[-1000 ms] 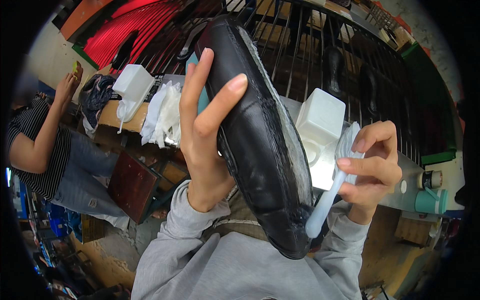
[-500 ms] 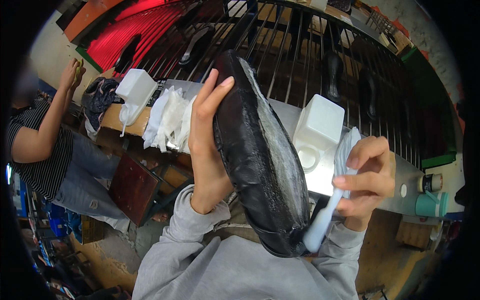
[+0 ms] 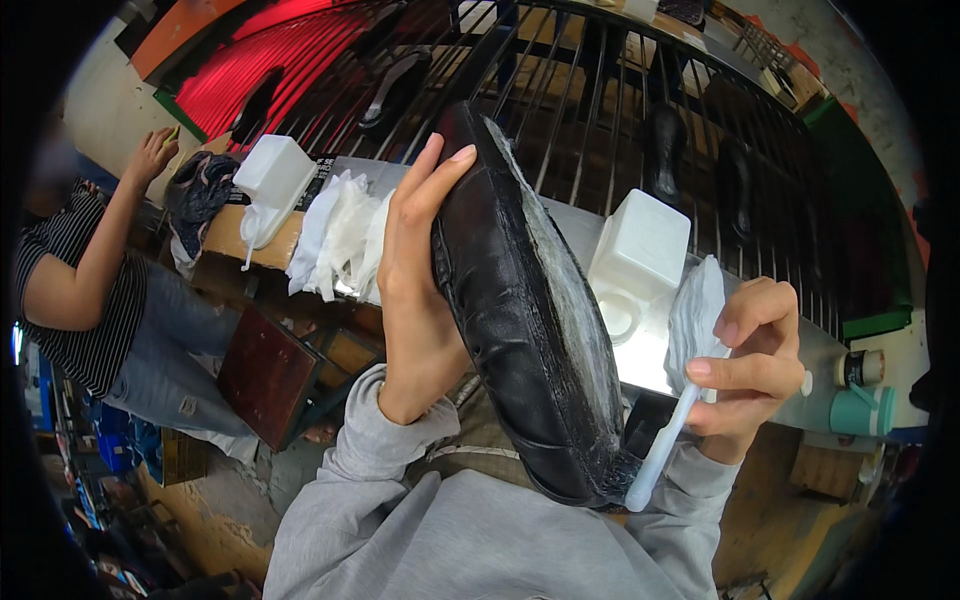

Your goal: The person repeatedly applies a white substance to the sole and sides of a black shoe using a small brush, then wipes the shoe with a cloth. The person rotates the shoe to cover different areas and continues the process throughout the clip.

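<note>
A black leather shoe upper (image 3: 500, 310), with a rough grey-white strip along its underside, is held tilted in front of my body. My left hand (image 3: 415, 250) grips its far end, fingers wrapped over the side. Between thumb and fingers my right hand (image 3: 755, 365) pinches the pale handle of a brush (image 3: 662, 455). The brush's dark bristle end touches or lies very close to the shoe's near end. Beside the right fingertips is a folded white cloth (image 3: 694, 315); whether they touch it I cannot tell.
A white plastic container (image 3: 640, 245) stands behind the shoe, a second white container (image 3: 272, 178) farther left by white rags (image 3: 338, 240). Beyond runs a metal rod rack (image 3: 560, 120) with several black shoes. A person (image 3: 90, 270) stands left near a wooden stool (image 3: 265, 375). A teal jug (image 3: 862, 410) is right.
My right hand has shifted slightly right and the brush has turned, its dark bristles now showing against the shoe's near end. The shoe has rolled a little. The person at left lowered one arm.
</note>
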Motion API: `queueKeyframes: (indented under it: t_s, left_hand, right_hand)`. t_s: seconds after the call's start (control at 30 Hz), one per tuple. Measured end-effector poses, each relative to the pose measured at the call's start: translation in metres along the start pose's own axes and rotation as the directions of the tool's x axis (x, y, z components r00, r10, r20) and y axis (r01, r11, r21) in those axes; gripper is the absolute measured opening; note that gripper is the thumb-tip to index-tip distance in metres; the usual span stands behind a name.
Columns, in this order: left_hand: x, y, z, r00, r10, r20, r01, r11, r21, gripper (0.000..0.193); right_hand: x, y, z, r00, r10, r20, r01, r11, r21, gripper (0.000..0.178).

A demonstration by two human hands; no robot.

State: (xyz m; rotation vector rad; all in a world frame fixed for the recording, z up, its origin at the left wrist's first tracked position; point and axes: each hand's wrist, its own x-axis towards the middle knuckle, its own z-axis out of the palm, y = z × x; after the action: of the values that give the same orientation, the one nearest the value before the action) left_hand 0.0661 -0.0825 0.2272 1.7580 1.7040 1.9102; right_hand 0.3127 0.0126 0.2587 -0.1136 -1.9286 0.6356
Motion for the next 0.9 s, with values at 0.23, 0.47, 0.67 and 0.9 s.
queueKeyframes:
  t_s: [0.23,0.47,0.67,0.9]
  left_hand:
    - [-0.002,0.007,0.009,0.993,-0.111,0.029,0.113,0.990,-0.088,0.083]
    - [0.002,0.004,0.000,0.998,0.003,0.065,0.000,0.999,-0.047,0.084]
    - [-0.003,0.009,-0.003,0.977,-0.149,0.151,0.174,0.971,-0.163,0.086]
    - [-0.017,0.002,-0.009,0.944,-0.149,0.293,0.270,0.861,-0.432,0.082]
  right_hand:
    - [0.012,-0.009,0.002,0.985,0.167,-0.041,-0.172,0.971,-0.168,0.040]
    - [0.017,-0.002,0.003,0.999,0.028,-0.017,-0.029,0.999,-0.038,0.041]
    - [0.026,0.003,0.005,0.998,-0.053,0.016,0.052,0.999,0.011,0.042]
    - [0.052,0.011,0.027,0.987,-0.162,0.019,0.160,0.984,0.074,0.045]
